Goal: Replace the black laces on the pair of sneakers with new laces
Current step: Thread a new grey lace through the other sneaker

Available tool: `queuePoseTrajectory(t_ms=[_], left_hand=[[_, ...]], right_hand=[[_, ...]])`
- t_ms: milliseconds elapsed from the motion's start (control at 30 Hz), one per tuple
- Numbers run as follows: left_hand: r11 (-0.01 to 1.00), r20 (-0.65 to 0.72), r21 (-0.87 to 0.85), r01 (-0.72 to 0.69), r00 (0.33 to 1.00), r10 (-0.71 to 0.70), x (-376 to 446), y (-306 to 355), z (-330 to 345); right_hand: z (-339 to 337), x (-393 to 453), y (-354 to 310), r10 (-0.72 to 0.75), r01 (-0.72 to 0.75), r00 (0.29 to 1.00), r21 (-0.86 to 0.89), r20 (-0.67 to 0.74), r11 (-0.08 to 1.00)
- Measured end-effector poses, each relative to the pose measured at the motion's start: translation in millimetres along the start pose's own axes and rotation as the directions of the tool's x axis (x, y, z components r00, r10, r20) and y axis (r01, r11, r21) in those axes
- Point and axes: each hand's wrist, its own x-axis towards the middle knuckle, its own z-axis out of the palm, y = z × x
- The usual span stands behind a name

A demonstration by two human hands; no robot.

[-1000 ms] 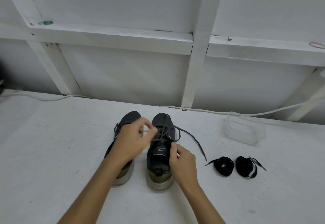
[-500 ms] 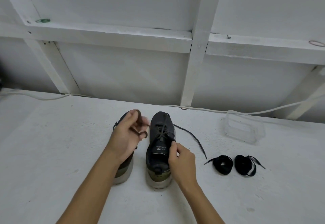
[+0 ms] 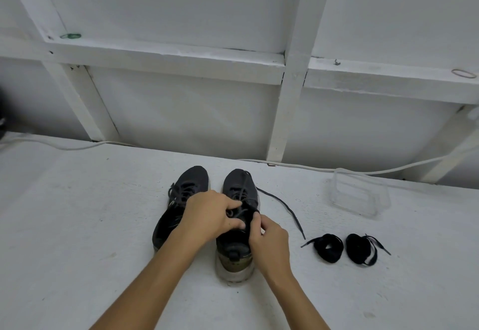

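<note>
At nine o'clock of the pair stands my left sneaker (image 3: 181,207), dark knit mesh, rounded toe pointing to twelve, its lace crossed and loose. My left hand (image 3: 212,217) reaches across it, fingers curled, pinching the lace over the tongue of the right sneaker (image 3: 239,192), which sits just beside its mate on a pale, scuffed sole. My right hand (image 3: 269,241) grips that shoe's collar at four o'clock, thumb and fingertips pinched narrow on the edge. One flat black lace end (image 3: 283,206) trails out toward three o'clock over the rough white table (image 3: 77,226). Further right lie two coiled new laces (image 3: 329,248), soft black rings, near each other. At two o'clock rests a clear plastic container (image 3: 359,194), rounded and glossy. A white cable (image 3: 64,146) runs along the far edge.
</note>
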Motion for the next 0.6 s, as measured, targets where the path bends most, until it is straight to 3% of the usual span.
queuePoseTrajectory(t_ms=[67, 167, 267, 333, 400, 467, 533, 600], left_hand=[[0.998, 0.028, 0.058, -0.025, 0.999, 0.023, 1, 0, 4], [0.999, -0.044, 0.044, -0.026, 0.999, 0.028, 1, 2, 13], [0.975, -0.068, -0.222, -0.015, 0.998, 0.000, 1, -3, 23], [0.850, -0.069, -0.526, -0.031, 0.998, -0.006, 0, -9, 19], [0.557, -0.038, -0.830, -0.026, 0.999, -0.009, -2, -12, 8], [0.359, 0.014, -0.933, 0.015, 1.000, -0.005, -5, -15, 1], [0.321, 0.050, -0.946, 0.047, 0.999, 0.001, -7, -17, 3], [0.402, 0.046, -0.914, 0.060, 0.998, -0.043, -6, -20, 7]], right_hand=[[-1, 0, -1, 0.000, 0.000, 1.000, -0.008, 0.006, 1.000], [-2, 2, -2, 0.008, -0.008, 1.000, -0.018, 0.006, 1.000], [-3, 2, -5, 0.024, -0.024, 1.000, -0.008, 0.005, 1.000], [-2, 2, -5, 0.034, -0.034, 0.999, -0.018, -0.004, 0.999], [2, 2, -3, 0.036, -0.037, 0.999, -0.042, -0.024, 0.998], [6, 1, -2, 0.014, -0.018, 0.999, -0.082, -0.042, 0.996], [10, 0, -1, 0.007, -0.012, 0.999, -0.102, -0.043, 0.995], [10, 2, 0, 0.041, -0.044, 0.998, -0.073, -0.049, 0.996]])
